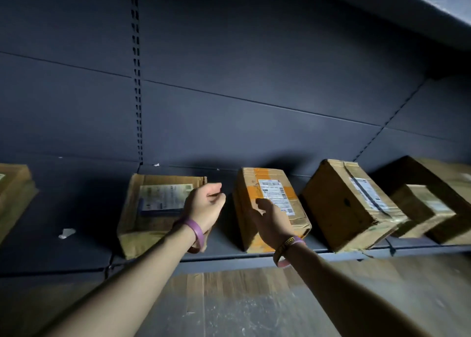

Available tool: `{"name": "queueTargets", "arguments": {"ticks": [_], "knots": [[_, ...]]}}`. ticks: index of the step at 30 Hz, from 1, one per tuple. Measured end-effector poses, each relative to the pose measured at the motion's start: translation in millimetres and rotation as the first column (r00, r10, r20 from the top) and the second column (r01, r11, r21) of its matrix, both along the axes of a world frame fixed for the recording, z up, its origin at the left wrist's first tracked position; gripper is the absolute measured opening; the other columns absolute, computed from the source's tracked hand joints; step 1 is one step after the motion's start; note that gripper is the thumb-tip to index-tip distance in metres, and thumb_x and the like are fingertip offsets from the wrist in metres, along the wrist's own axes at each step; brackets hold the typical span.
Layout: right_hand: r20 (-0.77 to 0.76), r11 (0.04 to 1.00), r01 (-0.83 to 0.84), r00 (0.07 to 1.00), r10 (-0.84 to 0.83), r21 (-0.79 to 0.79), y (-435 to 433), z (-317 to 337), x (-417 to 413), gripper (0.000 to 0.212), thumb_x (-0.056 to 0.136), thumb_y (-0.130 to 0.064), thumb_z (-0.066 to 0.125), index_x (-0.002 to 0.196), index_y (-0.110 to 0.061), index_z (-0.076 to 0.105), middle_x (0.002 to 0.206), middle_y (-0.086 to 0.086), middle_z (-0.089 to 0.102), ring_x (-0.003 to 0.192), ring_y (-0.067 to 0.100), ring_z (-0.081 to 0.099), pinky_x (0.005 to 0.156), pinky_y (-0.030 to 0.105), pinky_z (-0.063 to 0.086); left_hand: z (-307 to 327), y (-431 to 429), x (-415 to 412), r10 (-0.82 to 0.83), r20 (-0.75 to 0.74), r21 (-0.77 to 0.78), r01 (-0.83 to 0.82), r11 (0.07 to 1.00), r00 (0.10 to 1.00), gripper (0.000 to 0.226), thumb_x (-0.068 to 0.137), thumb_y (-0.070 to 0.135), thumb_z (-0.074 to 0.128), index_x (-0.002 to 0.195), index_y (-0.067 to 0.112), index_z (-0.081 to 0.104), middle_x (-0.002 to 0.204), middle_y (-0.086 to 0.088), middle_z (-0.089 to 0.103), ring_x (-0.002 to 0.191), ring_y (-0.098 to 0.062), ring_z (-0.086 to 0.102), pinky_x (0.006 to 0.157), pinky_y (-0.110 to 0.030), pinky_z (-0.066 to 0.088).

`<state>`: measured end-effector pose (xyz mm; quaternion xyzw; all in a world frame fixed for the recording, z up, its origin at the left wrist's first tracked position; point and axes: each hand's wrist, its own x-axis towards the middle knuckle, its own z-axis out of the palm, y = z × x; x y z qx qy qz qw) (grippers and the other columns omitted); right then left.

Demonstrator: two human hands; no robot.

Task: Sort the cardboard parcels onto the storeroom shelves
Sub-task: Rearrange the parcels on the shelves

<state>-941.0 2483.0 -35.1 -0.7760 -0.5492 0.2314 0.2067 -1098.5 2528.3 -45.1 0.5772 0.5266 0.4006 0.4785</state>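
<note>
1. I am taking the orange-taped parcel [270, 206] as the reference item. It is sitting on the dark metal shelf [224, 256], close to the front edge, with its white label facing up.
2. I am judging this parcel to be light to moderate in weight: it is a small corrugated box, dented at the corners and creased along the lower edge, so the walls are likely to give under pressure.
3. I am judging the tape and the glossy label to be the slick zones; bare cardboard on the two side faces should be offering better friction, so a hold across the sides looks safest.
4. I am resting my right hand [271, 223] against the front-left top of the reference parcel, fingers loosely spread and not wrapped round it. Whether the fingertips are pressing down, I cannot tell.
5. I am holding my left hand [206, 205] just left of the reference parcel, over the right edge of the flat parcel [155, 209], fingers loosely curled and gripping nothing.
6. I am noting the tilted parcel [349, 204] just right of the reference parcel, apart from it.
</note>
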Motion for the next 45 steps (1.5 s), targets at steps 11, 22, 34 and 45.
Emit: {"name": "queueTargets", "arguments": {"ticks": [11, 22, 34, 45], "knots": [[-0.136, 0.994, -0.063, 0.989, 0.050, -0.093, -3, -50, 160, 0.037, 0.095, -0.022, 0.051, 0.130, -0.017, 0.041, 0.125, 0.011, 0.062, 0.113, 0.033, 0.059, 0.096, 0.038, 0.047, -49, -17, 139, 0.024, -0.311, -0.306, -0.124, 0.944, 0.950, 0.008, 0.090, 0.020, 0.062, 0.098, 0.019, 0.063, 0.107, -0.011, 0.069, 0.093, -0.026, 0.062, 0.082, -0.036, 0.050], [-0.342, 0.988, -0.067, 0.940, 0.015, -0.142, 8, -61, 180, 0.040, 0.087, -0.029, 0.065, 0.124, -0.016, 0.055, 0.117, 0.002, 0.066, 0.100, 0.018, 0.062, 0.083, 0.026, 0.050, -60, -20, 151, 0.117, -0.365, -0.217, -0.207, 0.954, 0.924, 0.025, 0.093, 0.009, 0.056, 0.116, 0.015, 0.064, 0.108, -0.004, 0.068, 0.099, -0.023, 0.061, 0.087, -0.034, 0.048], [-0.384, 1.000, -0.002, 0.923, 0.005, 0.009, -27, -62, 193, 0.054, 0.064, -0.004, 0.085, 0.099, -0.009, 0.044, 0.086, 0.000, 0.058, 0.080, 0.019, 0.061, 0.071, 0.036, 0.056, -39, -53, 145, 0.175, -0.273, -0.248, -0.246, 0.937, 0.946, 0.043, 0.074, -0.008, 0.069, 0.106, 0.008, 0.046, 0.099, -0.004, 0.054, 0.090, -0.022, 0.055, 0.058, -0.030, 0.050], [-0.387, 0.996, -0.022, 0.921, 0.052, 0.082, -29, -56, 192, 0.045, 0.078, -0.005, 0.076, 0.112, -0.012, 0.048, 0.099, -0.002, 0.062, 0.099, 0.026, 0.064, 0.089, 0.043, 0.053, -39, -53, 145, 0.207, -0.204, -0.115, -0.234, 0.966, 0.957, 0.036, 0.079, -0.002, 0.068, 0.103, 0.016, 0.049, 0.089, 0.009, 0.052, 0.084, -0.005, 0.049, 0.062, -0.018, 0.041]]}}
